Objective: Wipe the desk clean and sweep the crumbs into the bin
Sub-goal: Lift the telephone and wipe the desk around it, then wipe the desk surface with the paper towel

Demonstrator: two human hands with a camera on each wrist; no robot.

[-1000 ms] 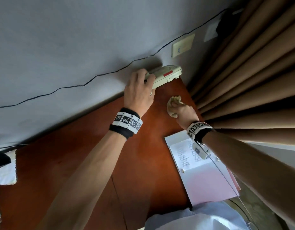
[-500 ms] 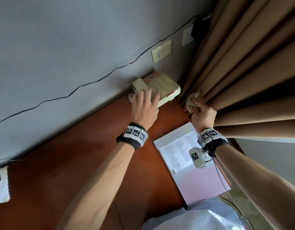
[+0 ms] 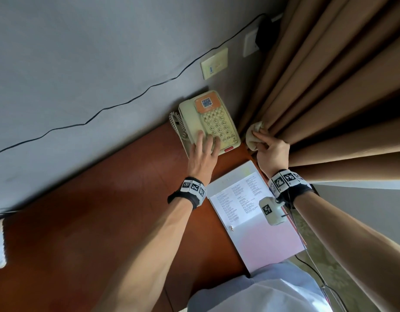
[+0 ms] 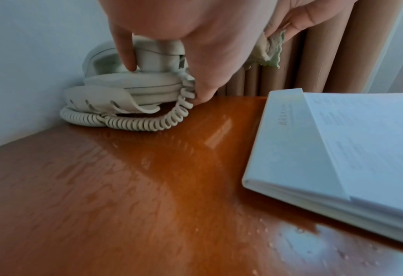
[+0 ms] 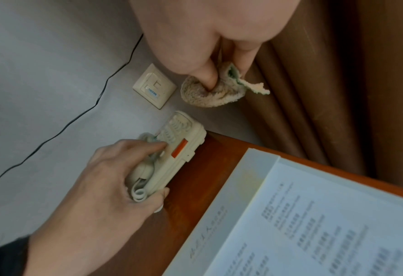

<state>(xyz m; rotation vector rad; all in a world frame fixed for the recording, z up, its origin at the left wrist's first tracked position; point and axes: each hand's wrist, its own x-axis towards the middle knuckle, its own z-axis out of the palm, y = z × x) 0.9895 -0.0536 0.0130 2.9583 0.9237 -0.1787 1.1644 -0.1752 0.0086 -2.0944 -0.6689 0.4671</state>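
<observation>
Our left hand grasps the near end of the cream corded desk telephone: in the left wrist view one finger curls over the handset while the thumb hooks under the base beside the coiled cream cord. The telephone sits at the upper middle of the head frame, on the far corner of the glossy reddish-brown wooden surface, against the grey wall. Our right hand is clenched on a bunched beige terry cloth with a green edge; in the right wrist view the fingers dig into its folds. The cloth is held just right of the telephone, at the surface's far right corner, touching the pleated tan curtain that fills the upper right of the head frame. We cannot tell whether the cloth touches the surface. Below the hands, at the right of the surface, lies an open white binder with printed pages. Pale specks and wet streaks show on the surface in the lower right of the left wrist frame. A thin black cable runs across the wall, past a cream wall socket plate above the telephone.
</observation>
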